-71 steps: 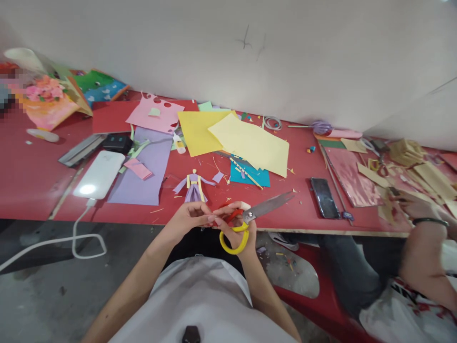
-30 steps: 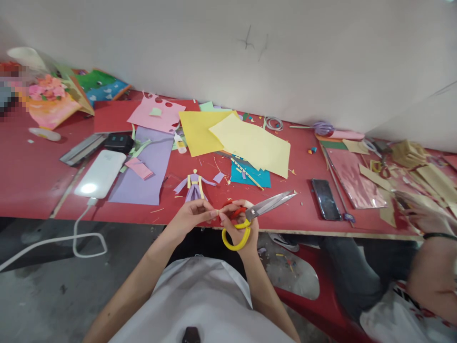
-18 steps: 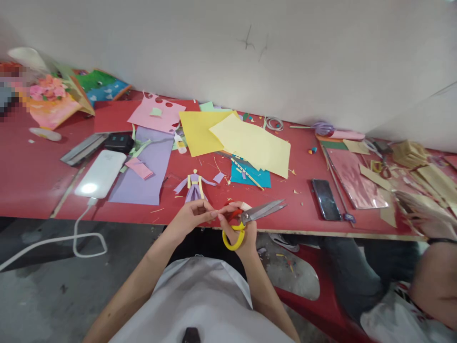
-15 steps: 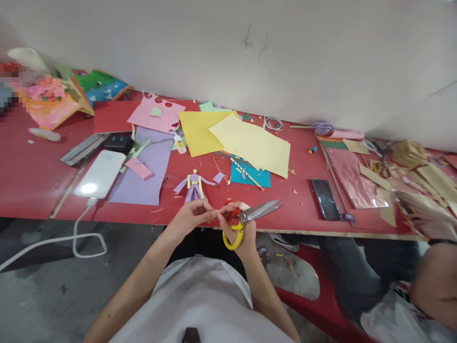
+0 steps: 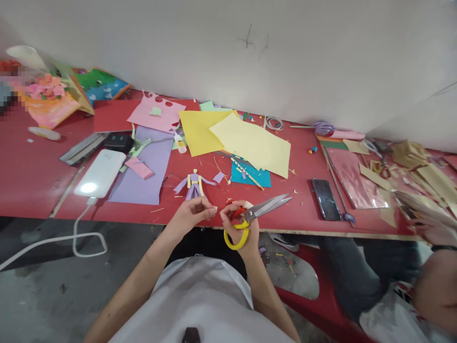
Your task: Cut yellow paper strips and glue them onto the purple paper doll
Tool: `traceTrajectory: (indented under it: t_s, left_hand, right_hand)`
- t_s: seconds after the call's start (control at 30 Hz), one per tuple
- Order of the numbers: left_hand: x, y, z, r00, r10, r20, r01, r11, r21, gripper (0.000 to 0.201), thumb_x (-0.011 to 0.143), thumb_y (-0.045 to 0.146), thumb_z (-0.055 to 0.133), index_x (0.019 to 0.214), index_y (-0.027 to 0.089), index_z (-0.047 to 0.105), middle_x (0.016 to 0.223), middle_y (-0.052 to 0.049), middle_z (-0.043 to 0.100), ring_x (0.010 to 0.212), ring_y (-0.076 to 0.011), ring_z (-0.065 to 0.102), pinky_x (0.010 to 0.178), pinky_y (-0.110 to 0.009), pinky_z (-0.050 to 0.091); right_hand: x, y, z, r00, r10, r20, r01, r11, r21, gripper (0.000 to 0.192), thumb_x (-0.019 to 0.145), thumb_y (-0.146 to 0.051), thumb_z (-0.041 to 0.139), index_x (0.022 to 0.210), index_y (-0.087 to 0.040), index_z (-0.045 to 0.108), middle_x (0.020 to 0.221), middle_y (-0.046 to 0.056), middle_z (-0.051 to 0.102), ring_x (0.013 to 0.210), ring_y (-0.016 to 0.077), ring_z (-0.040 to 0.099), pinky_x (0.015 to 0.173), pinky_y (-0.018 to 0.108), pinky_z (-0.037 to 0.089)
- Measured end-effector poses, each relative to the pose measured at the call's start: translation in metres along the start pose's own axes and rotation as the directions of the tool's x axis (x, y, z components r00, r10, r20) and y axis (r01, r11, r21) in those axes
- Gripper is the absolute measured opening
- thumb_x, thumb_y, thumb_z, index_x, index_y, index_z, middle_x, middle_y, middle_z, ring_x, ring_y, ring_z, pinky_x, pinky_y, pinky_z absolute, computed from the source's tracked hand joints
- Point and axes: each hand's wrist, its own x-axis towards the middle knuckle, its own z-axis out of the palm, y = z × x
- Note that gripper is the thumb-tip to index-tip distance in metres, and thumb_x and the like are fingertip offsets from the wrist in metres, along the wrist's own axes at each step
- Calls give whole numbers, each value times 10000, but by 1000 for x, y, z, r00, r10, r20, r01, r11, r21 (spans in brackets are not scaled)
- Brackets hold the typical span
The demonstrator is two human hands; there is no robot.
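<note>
My left hand [image 5: 194,214] is closed in a pinch over the table's front edge, holding a tiny pale yellow piece of paper [image 5: 214,209] between thumb and fingertip. Just to its right, my right hand [image 5: 243,228] is wrapped round a pair of scissors [image 5: 246,224] with red and yellow handles. The blades point right and upward, nearly together. A small gap separates the two hands. Beyond my left hand lies a paper doll [image 5: 194,183] in purple and pale yellow, its lower skirt partly hidden by that hand.
Pale yellow sheets [image 5: 255,143], a purple sheet [image 5: 143,166] and small scraps cover the red table [image 5: 200,159]. A white power bank [image 5: 102,174] with a cable is at left, a phone [image 5: 326,199] at right. Another person's hand [image 5: 433,233] works at far right.
My hands have parted slightly, so the small paper now shows in my left fingertips. My right hand and the scissors have shifted a little to the right.
</note>
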Motion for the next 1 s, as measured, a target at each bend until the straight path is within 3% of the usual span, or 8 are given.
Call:
traceTrajectory:
  t_s: [0.2,0.33,0.6,0.8,1.0]
  left_hand:
    - [0,-4,-2,999,30,36,-31,999,33,287,723,381,799,728,152,627,686,21,624,648,-92,566,631,-205,451]
    - [-2,-7,0,989,96,111,-113,981,156,237,820,394,711,828,161,671,804,-19,680,741,-131,629,686,-230,495]
    - [-9,-2,3,931,328,159,-361,763,537,139,922,304,580,932,194,666,913,-30,693,828,-147,640,765,-257,493]
    - [-10,1,0,886,391,247,-460,691,557,72,916,213,557,867,183,602,848,-16,654,774,-128,611,728,-235,471]
    - [-11,4,-2,913,367,179,-405,758,512,131,932,267,534,856,178,592,866,-45,663,806,-157,626,756,-256,479]
  right_hand:
    - [-2,8,-4,1000,9,5,-9,999,-48,321,794,-192,719,1039,-248,520,828,-6,724,733,159,680,735,311,541]
    - [1,7,-2,1000,7,1,-7,999,42,334,832,-229,697,1088,-254,484,894,17,743,783,177,713,701,316,570]
    - [2,9,-1,1000,7,7,-8,996,91,346,836,-228,705,1097,-262,481,969,39,753,784,166,707,743,326,575]
    - [3,6,-3,991,91,95,-108,975,196,381,806,-248,731,1098,-252,487,928,36,757,788,166,714,760,323,583]
    - [6,2,-2,975,199,100,-219,939,264,433,762,-316,763,1071,-255,466,909,31,748,638,150,671,521,267,564]
